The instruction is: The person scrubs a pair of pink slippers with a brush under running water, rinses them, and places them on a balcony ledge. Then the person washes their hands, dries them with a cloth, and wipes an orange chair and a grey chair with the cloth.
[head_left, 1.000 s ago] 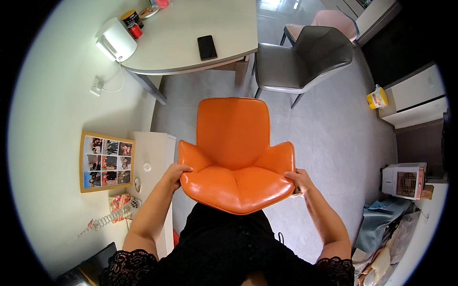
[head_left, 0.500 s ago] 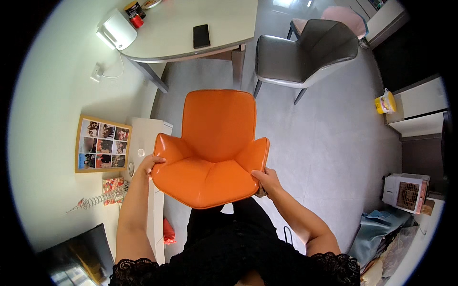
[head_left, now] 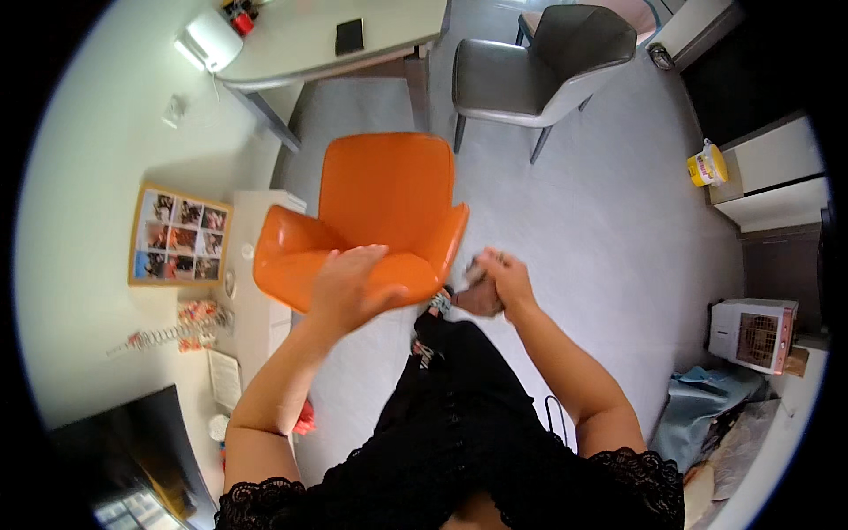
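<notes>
An orange padded chair [head_left: 386,181] with a high back and curved sides stands in front of me, its backrest on the far side. My left hand [head_left: 347,290] is over the front of the seat, fingers spread and slightly blurred, with nothing in it. Whether its palm touches the seat I cannot tell. To the right of the chair, my right hand [head_left: 511,281] is closed around a crumpled brownish cloth [head_left: 480,299], which hangs down from the fingers. My feet in patterned footwear show just below the chair's front right edge.
A pale table [head_left: 389,40] with a black phone [head_left: 349,36] and a white kettle [head_left: 210,41] stands beyond. A grey chair [head_left: 503,79] is far right. Left, a white cabinet [head_left: 256,230] adjoins the wall with a photo frame [head_left: 181,237]. A small fan heater-like box [head_left: 751,334] sits at right.
Both hands have let go of the chair's sides. My left hand has moved right over the seat; my right hand has lifted away with the cloth. The view has shifted, and my feet now show.
</notes>
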Demonstrator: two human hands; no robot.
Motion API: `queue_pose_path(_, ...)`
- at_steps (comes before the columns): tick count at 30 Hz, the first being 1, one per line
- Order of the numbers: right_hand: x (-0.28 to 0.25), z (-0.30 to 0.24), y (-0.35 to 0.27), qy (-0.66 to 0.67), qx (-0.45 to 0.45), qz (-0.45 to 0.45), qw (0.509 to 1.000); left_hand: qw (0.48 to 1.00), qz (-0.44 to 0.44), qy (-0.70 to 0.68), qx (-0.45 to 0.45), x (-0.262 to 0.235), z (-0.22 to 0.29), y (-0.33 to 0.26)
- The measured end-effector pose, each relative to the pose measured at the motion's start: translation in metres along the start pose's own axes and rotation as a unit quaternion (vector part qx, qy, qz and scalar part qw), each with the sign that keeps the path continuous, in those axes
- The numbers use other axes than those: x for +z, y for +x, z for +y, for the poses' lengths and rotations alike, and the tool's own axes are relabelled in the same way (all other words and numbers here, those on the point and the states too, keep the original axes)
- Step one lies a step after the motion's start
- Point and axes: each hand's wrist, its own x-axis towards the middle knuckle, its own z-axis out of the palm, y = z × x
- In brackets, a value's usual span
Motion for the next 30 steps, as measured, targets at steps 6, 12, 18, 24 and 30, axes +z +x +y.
queue_pose_path(6,0.051,-0.087,0.012,-0.227,-0.491,-0.087,0.836,0.989,-0.042,0.118,-0.072,0.074,0.064,-0.012)
queue_pose_path(12,0.010,-0.017,0.098,-0.260,-0.475,-0.154,0.827,0.981,0.060,0.158,-0.095,0.092,0.068,0.002)
queue_pose_path(18,-0.027,-0.035,0.209,-0.184,-0.108,-0.125,0.969,0.963,0.053,0.227,-0.137,0.095,0.076,0.012)
queue_pose_path(24,0.009,-0.054,0.190,-0.132,-0.401,-0.378,0.824,0.960,0.075,0.241,-0.120,0.105,0.071,0.017)
queue_pose_path(30,0.004,-0.039,0.207,-0.161,-0.492,-0.320,0.794,0.947,0.103,0.279,-0.124,0.123,0.061,0.012)
